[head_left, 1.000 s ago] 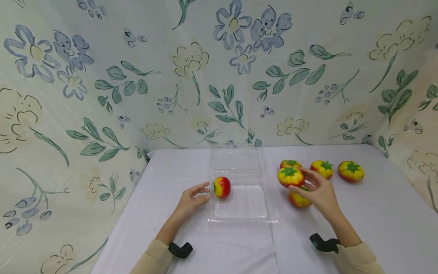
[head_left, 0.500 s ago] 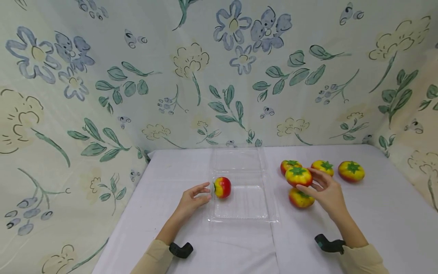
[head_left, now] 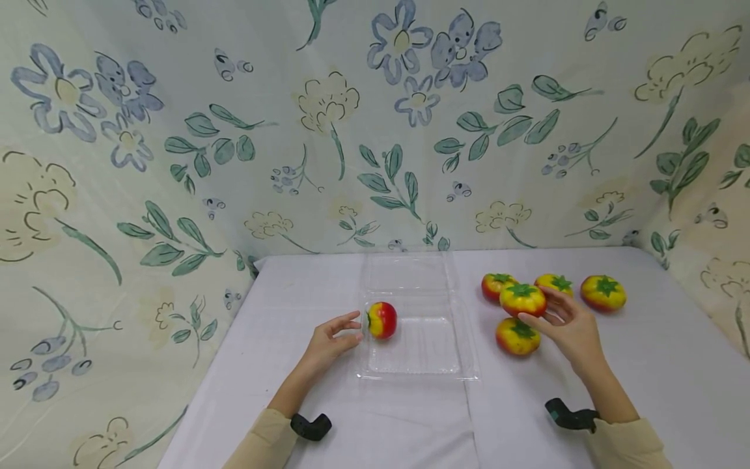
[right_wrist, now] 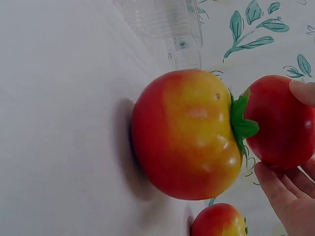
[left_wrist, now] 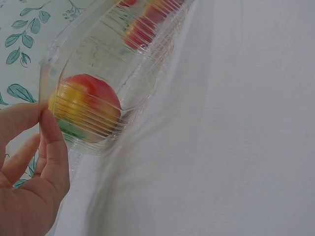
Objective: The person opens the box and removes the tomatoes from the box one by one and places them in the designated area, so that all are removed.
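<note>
My right hand point(head_left: 574, 329) holds a red-and-yellow persimmon point(head_left: 523, 301) with a green leafy top, raised off the table. Below it, another persimmon point(right_wrist: 184, 137) sits on the cloth, looming large in the right wrist view. A clear plastic clamshell container point(head_left: 413, 345) lies with its lid folded back, and one persimmon point(head_left: 383, 320) rests on its side at the left within. Thumb and forefinger of my left hand point(left_wrist: 39, 167) pinch the container's left rim. Through the ribbed plastic wall, the left wrist view shows that fruit close to the fingers.
Behind the held fruit stand a persimmon point(head_left: 495, 285) at the left, one partly covered point(head_left: 551, 284) and another farther right point(head_left: 603, 293). The white tablecloth point(head_left: 281, 286) ends at a floral curtain point(head_left: 328, 195) at the back and sides.
My right hand has drawn the held persimmon to the right, away from the container, uncovering more of the fruit below it. My left hand keeps its place at the rim.
</note>
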Available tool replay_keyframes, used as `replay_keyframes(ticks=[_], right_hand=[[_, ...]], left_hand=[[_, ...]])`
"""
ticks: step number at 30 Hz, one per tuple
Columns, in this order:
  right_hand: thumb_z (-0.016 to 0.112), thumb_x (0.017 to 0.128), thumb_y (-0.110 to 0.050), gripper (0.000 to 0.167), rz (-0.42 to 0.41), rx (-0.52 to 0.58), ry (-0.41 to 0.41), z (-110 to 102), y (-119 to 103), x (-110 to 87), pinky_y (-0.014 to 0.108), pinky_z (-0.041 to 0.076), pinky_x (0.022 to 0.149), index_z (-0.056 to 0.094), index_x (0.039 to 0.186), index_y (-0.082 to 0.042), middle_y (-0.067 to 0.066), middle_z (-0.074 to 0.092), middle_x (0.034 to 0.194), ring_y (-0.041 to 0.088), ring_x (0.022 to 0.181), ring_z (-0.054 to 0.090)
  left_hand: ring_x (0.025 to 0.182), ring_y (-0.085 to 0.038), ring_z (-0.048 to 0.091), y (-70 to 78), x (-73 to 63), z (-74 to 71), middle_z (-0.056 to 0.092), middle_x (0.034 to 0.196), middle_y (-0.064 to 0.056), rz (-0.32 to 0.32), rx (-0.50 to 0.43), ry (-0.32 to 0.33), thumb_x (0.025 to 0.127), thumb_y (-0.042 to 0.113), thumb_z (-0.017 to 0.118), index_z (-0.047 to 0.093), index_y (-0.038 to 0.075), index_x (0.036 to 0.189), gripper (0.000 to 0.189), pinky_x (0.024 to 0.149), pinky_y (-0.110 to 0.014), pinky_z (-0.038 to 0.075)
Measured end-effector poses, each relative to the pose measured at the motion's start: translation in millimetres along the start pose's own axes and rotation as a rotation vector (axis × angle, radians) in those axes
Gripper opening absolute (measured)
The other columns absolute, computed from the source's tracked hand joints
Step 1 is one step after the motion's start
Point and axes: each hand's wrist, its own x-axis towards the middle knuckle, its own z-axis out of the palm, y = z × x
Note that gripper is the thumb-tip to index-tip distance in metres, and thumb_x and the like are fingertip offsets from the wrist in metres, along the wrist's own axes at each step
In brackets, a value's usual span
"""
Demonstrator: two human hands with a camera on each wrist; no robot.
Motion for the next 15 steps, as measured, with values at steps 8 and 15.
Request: replay_keyframes(ticks=[8,15], right_hand=[[0.078,0.087,-0.033,0.08,0.032,0.008,0.022,-5.0,5.6,1.6,0.014,0.047,0.089,0.039,0.15,-0.002,0.023,0.041,0.15,0.038,0.13,0.044],[0.077,0.088,-0.032,0.079,0.035,0.017,0.047,-8.4,12.9,1.1,0.011,0.046,0.088,0.039,0.15,-0.002,0.023,0.04,0.15,0.034,0.131,0.045]], left_hand=[[0.09,-0.022,0.067,0.5,0.4,0.0,0.066,0.116,-0.01,0.005,0.019,-0.002,0.09,0.016,0.076,0.061,0.011,0.138,0.051,0.086,-0.027,0.056],[0.085,-0.018,0.066,-2.4,0.7,-0.8,0.065,0.116,-0.013,0.032,0.002,-0.016,0.09,0.015,0.076,0.059,0.006,0.138,0.052,0.084,-0.025,0.056]])
